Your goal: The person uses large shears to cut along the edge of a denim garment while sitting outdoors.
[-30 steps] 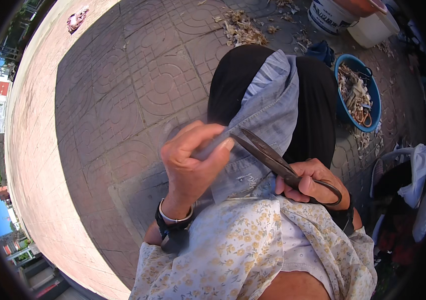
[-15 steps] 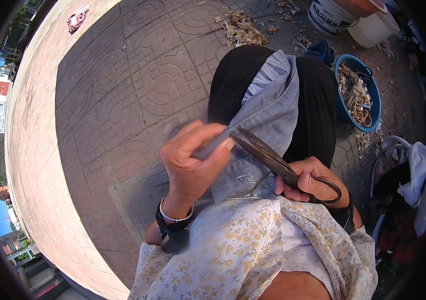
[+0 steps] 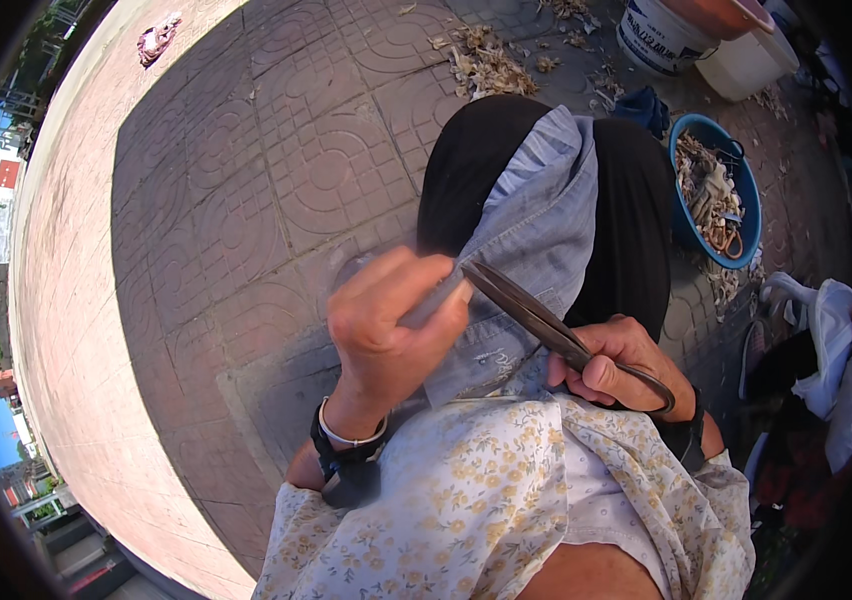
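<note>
My right hand (image 3: 636,362) is wrapped around the handles of a pair of dark metal scissors (image 3: 531,315). The blades point up and to the left, nearly together, over my lap. Right at their tips, my left hand (image 3: 386,322) has thumb and forefinger drawn together; whatever is between them is too small or hidden to make out. Faded blue denim cloth (image 3: 546,235) lies over my dark trousers (image 3: 631,220), below the scissors.
A blue basin (image 3: 681,205) of dry, pale scraps stands beyond my right knee. Buckets (image 3: 651,45) are at the upper right, near a heap of dry peelings (image 3: 486,65). Another person's white sleeve (image 3: 826,350) shows at right. Patterned paving (image 3: 316,180) spreads leftward.
The scissor blades have come closer together, with the fingers of my right hand closing on the handles. My left hand has shifted slightly right and stays by the tips.
</note>
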A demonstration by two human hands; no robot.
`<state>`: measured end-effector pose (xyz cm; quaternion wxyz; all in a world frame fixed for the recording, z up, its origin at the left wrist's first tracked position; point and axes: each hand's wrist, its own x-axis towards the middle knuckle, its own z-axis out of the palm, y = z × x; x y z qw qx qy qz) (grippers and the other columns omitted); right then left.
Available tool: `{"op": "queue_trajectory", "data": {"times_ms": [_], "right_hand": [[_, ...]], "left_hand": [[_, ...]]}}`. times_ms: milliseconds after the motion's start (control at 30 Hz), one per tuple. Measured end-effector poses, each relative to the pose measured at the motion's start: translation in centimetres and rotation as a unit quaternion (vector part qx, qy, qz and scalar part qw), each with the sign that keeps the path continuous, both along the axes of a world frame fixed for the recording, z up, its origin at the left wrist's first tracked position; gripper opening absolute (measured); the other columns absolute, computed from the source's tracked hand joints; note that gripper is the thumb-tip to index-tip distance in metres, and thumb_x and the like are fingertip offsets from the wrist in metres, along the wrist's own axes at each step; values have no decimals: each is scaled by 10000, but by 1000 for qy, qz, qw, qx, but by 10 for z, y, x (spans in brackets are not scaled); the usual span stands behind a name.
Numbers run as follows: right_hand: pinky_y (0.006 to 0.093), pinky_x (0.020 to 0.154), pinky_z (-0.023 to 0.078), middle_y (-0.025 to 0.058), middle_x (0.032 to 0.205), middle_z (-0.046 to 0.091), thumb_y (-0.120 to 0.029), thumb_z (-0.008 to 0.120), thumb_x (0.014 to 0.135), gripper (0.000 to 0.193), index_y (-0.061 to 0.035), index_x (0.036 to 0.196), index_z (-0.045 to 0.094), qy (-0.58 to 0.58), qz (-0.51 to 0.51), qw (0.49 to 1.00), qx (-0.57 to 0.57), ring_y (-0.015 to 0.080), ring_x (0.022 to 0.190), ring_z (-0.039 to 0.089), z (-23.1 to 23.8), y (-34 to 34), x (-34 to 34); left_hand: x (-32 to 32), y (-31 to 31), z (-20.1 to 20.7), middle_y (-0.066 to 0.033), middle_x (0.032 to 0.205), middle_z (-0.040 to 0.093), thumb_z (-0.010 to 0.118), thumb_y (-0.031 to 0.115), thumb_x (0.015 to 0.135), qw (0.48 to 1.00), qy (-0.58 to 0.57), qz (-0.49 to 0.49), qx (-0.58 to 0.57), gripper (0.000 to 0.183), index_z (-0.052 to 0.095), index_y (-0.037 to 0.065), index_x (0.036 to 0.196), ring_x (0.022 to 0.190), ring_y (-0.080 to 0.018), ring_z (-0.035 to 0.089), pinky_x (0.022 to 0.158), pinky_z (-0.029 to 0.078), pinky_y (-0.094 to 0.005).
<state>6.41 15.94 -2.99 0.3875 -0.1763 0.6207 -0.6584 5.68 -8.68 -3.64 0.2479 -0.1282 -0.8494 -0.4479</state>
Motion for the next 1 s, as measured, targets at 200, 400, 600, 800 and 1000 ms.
{"op": "queue_trajectory", "data": {"times_ms": [200,400,600,800,1000], "right_hand": [[290,451,381,43,541,497,-481,556,911,496,-15,746,595,163,-7,983,84,139,465,489,4,2,-3],[305,442,377,64,537,501,-479,596,882,491,-21,706,583,187,-18,977,106,152,452,486,5,1,2],[259,432,356,8,545,503,-516,591,875,517,-11,767,615,146,-102,983,39,98,464,480,9,-7,1],[214,491,311,-11,651,485,-640,529,854,661,9,948,613,-21,-61,998,-11,50,548,416,0,11,4],[216,536,323,-12,681,496,-641,516,860,656,0,955,612,-68,-31,997,-23,56,599,428,2,15,6]], "left_hand": [[1,1,1,-34,594,474,696,-33,623,1000,11,-6,-15,171,629,13,774,493,-106,437,448,332,-243],[2,1,0,-28,600,478,715,-18,616,1000,-1,-6,-13,178,631,12,770,488,-103,422,442,312,-242],[9,11,-1,-23,600,483,718,-7,641,992,-56,-111,29,147,637,-9,764,516,-95,419,462,305,-238],[4,-6,-6,-36,645,552,755,29,657,985,-108,-79,111,178,657,-4,801,538,-98,480,476,348,-236],[4,-8,-10,-34,651,551,755,32,659,983,-110,-78,125,181,661,-6,808,540,-93,468,477,341,-233]]}}
